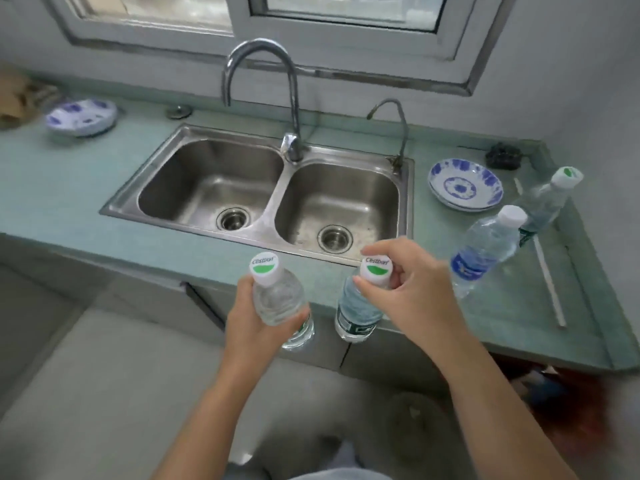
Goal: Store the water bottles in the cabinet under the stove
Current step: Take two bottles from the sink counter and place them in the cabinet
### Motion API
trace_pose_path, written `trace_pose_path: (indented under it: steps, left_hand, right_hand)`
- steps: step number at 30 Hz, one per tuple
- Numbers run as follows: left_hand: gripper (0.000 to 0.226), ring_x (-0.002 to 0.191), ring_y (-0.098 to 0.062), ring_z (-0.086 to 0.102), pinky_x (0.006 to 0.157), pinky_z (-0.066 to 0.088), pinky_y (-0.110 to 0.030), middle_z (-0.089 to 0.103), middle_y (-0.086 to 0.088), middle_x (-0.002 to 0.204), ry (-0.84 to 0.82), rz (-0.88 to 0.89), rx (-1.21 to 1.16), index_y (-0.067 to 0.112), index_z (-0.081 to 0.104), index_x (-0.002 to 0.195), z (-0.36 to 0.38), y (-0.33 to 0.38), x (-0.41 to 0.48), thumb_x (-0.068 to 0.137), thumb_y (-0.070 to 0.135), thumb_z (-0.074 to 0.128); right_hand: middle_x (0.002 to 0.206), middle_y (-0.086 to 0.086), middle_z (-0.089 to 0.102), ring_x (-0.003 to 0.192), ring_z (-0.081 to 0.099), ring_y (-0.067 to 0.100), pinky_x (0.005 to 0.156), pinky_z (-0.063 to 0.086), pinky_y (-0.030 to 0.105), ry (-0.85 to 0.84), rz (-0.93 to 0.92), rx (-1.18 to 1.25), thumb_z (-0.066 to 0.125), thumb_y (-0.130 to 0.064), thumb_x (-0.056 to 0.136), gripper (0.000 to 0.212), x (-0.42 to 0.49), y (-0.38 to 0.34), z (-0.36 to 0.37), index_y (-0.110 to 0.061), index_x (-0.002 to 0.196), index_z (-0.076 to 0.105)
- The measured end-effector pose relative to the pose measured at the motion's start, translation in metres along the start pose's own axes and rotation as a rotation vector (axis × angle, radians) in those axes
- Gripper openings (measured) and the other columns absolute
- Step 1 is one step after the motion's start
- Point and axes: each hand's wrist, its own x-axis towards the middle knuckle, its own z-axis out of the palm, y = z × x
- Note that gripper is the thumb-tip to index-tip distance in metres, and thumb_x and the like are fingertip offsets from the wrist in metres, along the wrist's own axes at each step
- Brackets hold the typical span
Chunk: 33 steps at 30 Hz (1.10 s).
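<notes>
My left hand [254, 317] wrapped tight around a clear plastic water bottle [282, 299]. My right hand [405, 289] pinched the white cap of a second clear water bottle [356, 306]. Both bottles stood nearly upright, caps up.

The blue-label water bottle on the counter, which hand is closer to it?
Right. The right hand, gripping a green-cap bottle by its neck, sits just left of the blue-label bottle. The left hand, holding another bottle, is farther left.
</notes>
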Motion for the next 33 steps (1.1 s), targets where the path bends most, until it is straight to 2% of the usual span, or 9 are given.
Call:
trace_pose_path:
  steps: [3,5,12,14,16,19,22,29,33]
  left_hand:
    - [0.06,0.077,0.013,0.059,0.072,0.048,-0.01,0.063,0.014,0.091,0.145,-0.02,-0.003,0.036,0.046,0.096,-0.052,-0.013,-0.019,0.057,0.013,0.086]
    - [0.061,0.076,0.016,0.058,0.066,0.045,-0.003,0.062,0.017,0.09,0.245,-0.033,-0.008,0.033,0.046,0.101,-0.088,-0.025,-0.034,0.058,0.014,0.085]
    - [0.058,0.081,0.007,0.062,0.07,0.048,-0.009,0.066,0.017,0.09,0.548,-0.129,-0.073,0.04,0.049,0.095,-0.226,-0.079,-0.117,0.057,0.015,0.086]
    - [0.06,0.081,0.011,0.06,0.069,0.045,-0.006,0.065,0.027,0.088,0.631,-0.156,-0.068,0.047,0.048,0.091,-0.267,-0.096,-0.148,0.057,0.015,0.086]
    - [0.061,0.081,0.013,0.059,0.068,0.043,-0.006,0.064,0.026,0.087,0.713,-0.193,-0.056,0.048,0.047,0.09,-0.306,-0.114,-0.181,0.057,0.015,0.086]
    - [0.06,0.09,-0.004,0.061,0.077,0.045,-0.022,0.064,0.015,0.097,0.842,-0.26,-0.047,0.046,0.048,0.093,-0.356,-0.139,-0.232,0.056,0.018,0.086]
    - [0.065,0.095,-0.013,0.059,0.08,0.044,-0.025,0.063,0.009,0.104,0.968,-0.325,-0.079,0.036,0.049,0.108,-0.394,-0.161,-0.282,0.057,0.017,0.085]
    - [0.067,0.092,0.003,0.055,0.076,0.04,-0.012,0.055,0.027,0.101,1.209,-0.435,-0.086,0.052,0.042,0.094,-0.453,-0.198,-0.38,0.058,0.015,0.085]
    - [0.069,0.098,-0.013,0.058,0.087,0.047,-0.029,0.062,0.009,0.107,1.356,-0.534,-0.168,0.039,0.046,0.109,-0.487,-0.226,-0.417,0.057,0.017,0.085]
  right_hand:
    - [0.085,-0.003,0.062,0.074,0.058,0.007,0.061,0.048,0.013,-0.079,-0.113,0.032,0.079,-0.013,0.064,0.031,0.007,-0.033,0.043,-0.019,0.091,0.066]
    - [0.081,-0.009,0.058,0.071,0.054,0.002,0.059,0.044,0.008,-0.132,-0.178,0.061,0.079,-0.011,0.064,0.03,0.006,-0.059,0.073,-0.018,0.09,0.066]
    - [0.079,-0.006,0.058,0.067,0.05,-0.003,0.058,0.04,0.008,-0.414,-0.319,0.117,0.077,-0.009,0.065,0.028,-0.041,-0.168,0.186,-0.019,0.088,0.065]
    - [0.08,-0.007,0.059,0.066,0.051,-0.002,0.058,0.04,0.008,-0.481,-0.337,0.143,0.078,-0.009,0.064,0.029,-0.066,-0.202,0.219,-0.022,0.086,0.064]
    - [0.081,-0.007,0.06,0.067,0.052,0.0,0.058,0.041,0.009,-0.557,-0.361,0.186,0.077,-0.009,0.064,0.03,-0.092,-0.235,0.251,-0.024,0.086,0.063]
    - [0.083,-0.005,0.061,0.071,0.054,0.006,0.06,0.044,0.014,-0.694,-0.429,0.231,0.076,-0.009,0.065,0.029,-0.137,-0.282,0.298,-0.024,0.086,0.063]
    - [0.082,-0.01,0.061,0.071,0.054,0.002,0.06,0.042,0.01,-0.801,-0.504,0.274,0.075,-0.01,0.065,0.028,-0.18,-0.325,0.342,-0.025,0.086,0.064]
    - [0.08,-0.011,0.06,0.066,0.051,0.004,0.059,0.042,0.014,-1.063,-0.745,0.352,0.075,-0.009,0.066,0.026,-0.267,-0.414,0.418,-0.021,0.087,0.065]
    - [0.078,-0.015,0.058,0.059,0.046,0.01,0.055,0.038,0.011,-1.165,-0.838,0.391,0.075,-0.008,0.066,0.029,-0.309,-0.463,0.472,-0.027,0.086,0.063]
